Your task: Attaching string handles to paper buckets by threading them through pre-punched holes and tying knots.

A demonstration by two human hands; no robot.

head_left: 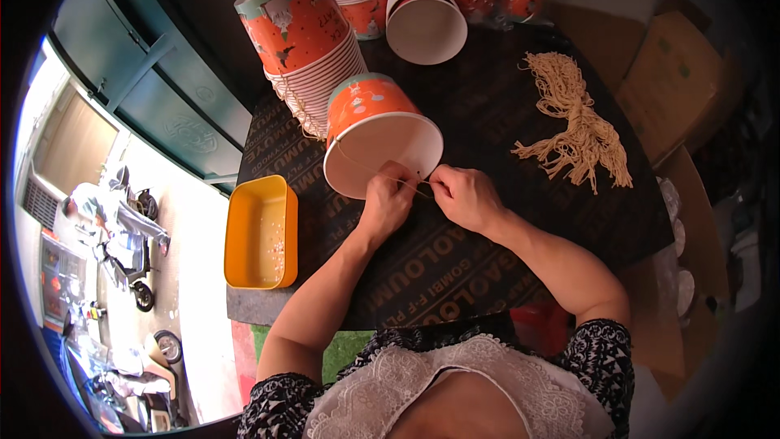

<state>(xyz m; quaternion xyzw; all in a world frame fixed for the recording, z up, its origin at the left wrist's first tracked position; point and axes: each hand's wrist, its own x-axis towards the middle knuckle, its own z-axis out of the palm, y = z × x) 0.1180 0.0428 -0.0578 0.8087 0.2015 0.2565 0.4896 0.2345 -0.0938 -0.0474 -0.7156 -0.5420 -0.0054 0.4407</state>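
An orange paper bucket (370, 107) with a green band lies tilted on the dark table, its white mouth toward me. A thin beige cord (417, 189) runs across the mouth and along the rim's near edge. At that edge my left hand (388, 197) has its fingers closed on the cord, partly inside the mouth. Just to its right, my right hand (465, 197) pinches the cord beside the rim. The fingertips hide the exact spot where cord and rim meet.
A tall stack of similar buckets (296, 32), with cords hanging down its side, stands behind left. A yellow box (262, 232) holding small white bits sits at the left edge. A bundle of beige cords (573, 122) lies right. More buckets (426, 28) stand at the back.
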